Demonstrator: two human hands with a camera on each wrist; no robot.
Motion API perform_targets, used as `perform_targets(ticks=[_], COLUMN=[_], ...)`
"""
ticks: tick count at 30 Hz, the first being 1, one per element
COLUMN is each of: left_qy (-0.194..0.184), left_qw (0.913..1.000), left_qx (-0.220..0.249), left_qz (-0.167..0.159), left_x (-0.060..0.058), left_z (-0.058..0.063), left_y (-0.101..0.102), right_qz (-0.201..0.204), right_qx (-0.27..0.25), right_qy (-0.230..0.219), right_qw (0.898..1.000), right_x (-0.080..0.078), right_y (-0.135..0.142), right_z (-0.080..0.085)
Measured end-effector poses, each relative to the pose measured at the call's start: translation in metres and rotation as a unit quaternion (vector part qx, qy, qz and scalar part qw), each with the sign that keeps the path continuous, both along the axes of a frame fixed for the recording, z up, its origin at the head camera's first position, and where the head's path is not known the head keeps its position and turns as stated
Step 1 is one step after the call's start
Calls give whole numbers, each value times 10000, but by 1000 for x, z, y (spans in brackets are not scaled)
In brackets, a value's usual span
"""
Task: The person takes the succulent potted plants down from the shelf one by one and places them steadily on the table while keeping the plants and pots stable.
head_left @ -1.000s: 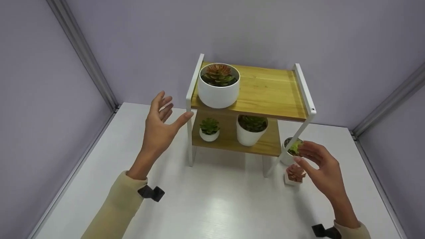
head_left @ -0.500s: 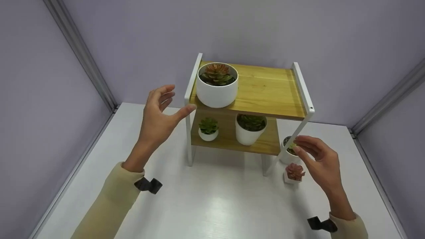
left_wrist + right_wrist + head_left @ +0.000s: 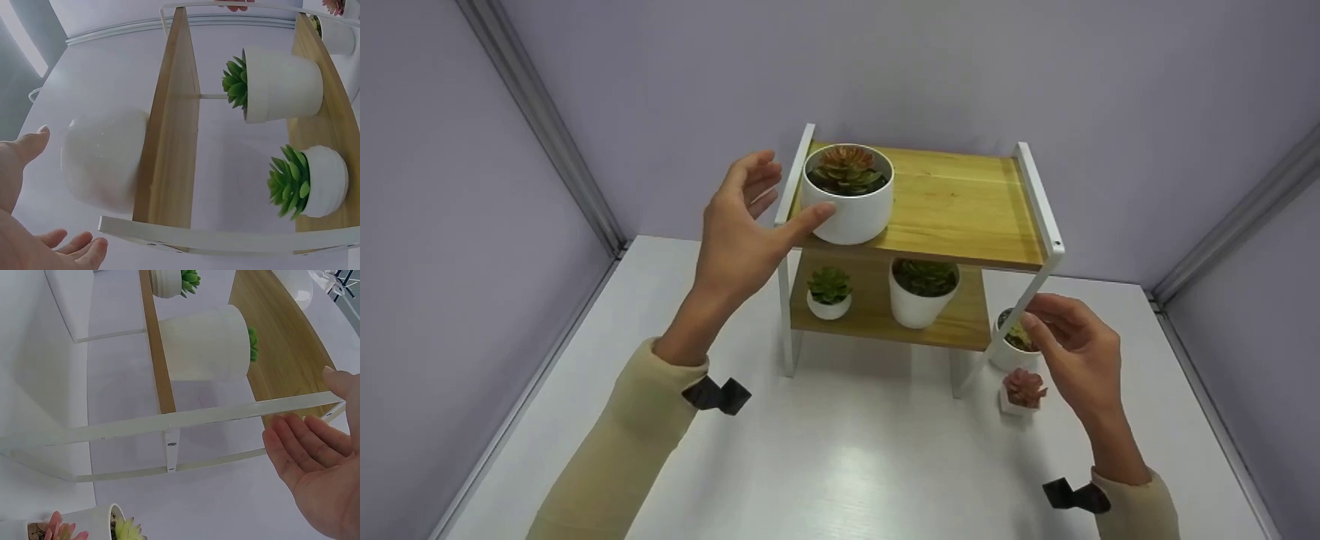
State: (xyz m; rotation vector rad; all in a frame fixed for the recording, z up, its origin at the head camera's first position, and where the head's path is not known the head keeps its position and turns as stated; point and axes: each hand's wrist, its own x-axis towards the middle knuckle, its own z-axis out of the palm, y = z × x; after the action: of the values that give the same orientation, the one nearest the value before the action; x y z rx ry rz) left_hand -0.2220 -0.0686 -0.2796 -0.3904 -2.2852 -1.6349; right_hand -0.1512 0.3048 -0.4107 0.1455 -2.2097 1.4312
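A round white pot point(image 3: 856, 219) with a red-green succulent point(image 3: 847, 171) stands at the left end of the upper wooden shelf point(image 3: 967, 202). Beside it is my left hand point(image 3: 742, 236), fingers spread outside the white side rail and thumb overlapping the pot's front in the head view. The left wrist view shows a gap between thumb and pot. My right hand point(image 3: 1081, 356) is at the rack's right side, its loosely bent fingers point(image 3: 298, 441) close to the white frame point(image 3: 225, 413). It holds nothing.
On the lower shelf are a small potted succulent point(image 3: 830, 294) and a taller white pot point(image 3: 916, 306) with a green plant. Right of the rack, a white pot point(image 3: 1011, 355) and a pink succulent point(image 3: 1024, 388) stand on the white surface point(image 3: 825, 465). Walls enclose the back and sides.
My left hand has moved up and right, its thumb now in front of the upper pot. The right hand has shifted slightly up and left toward the rack's frame. The pots stay put.
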Motion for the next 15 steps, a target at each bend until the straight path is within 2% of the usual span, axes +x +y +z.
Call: perform_targets(ticks=[5, 15], left_qy=[-70, -235], left_qw=[10000, 9974], left_qx=[-7, -645], left_qz=[-45, 222], left_x=[-1, -3], left_z=[9, 20], left_y=[7, 15], right_qz=[25, -117], right_qx=[-74, -265], right_qy=[105, 234], right_qw=[9999, 9993], right_x=[-2, -7], right_y=[-4, -11], right_z=[1, 6])
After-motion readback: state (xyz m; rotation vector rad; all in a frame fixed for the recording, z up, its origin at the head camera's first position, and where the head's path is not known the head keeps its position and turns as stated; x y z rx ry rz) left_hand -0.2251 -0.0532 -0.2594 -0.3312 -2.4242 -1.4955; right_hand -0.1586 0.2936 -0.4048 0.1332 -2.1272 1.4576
